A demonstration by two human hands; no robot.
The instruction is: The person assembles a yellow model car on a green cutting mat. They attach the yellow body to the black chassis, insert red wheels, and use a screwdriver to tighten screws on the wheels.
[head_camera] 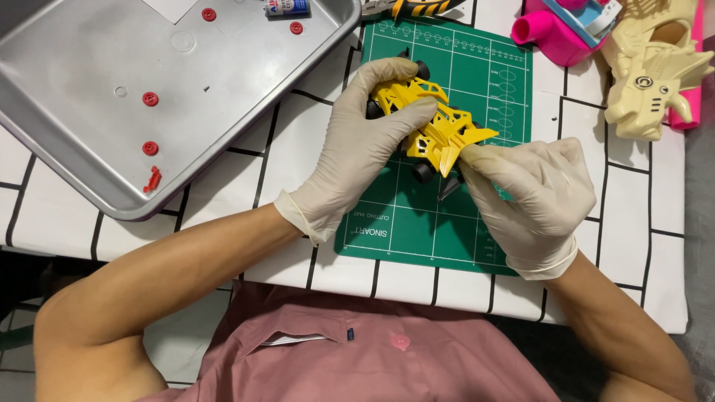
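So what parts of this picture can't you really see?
All in the head view:
- Yellow toy car: the left hand covers its back end; the right hand covers the nose tip and whatever it pinches.
- Pink toy and cream toy: cut off by the top edge.
- Small red parts in the metal tray: too small to identify.
- Tube in the tray: cut off by the top edge.

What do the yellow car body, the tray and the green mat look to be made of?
Car body: apparently rigid moulded plastic, glossy, with thin open struts and sharp edges. Tray: likely metal, brushed silver with soft reflections and a rolled rim. Mat: probably rubbery or vinyl, matte green with a printed grid. Both hands wear thin, pale, wrinkled gloves, likely latex.
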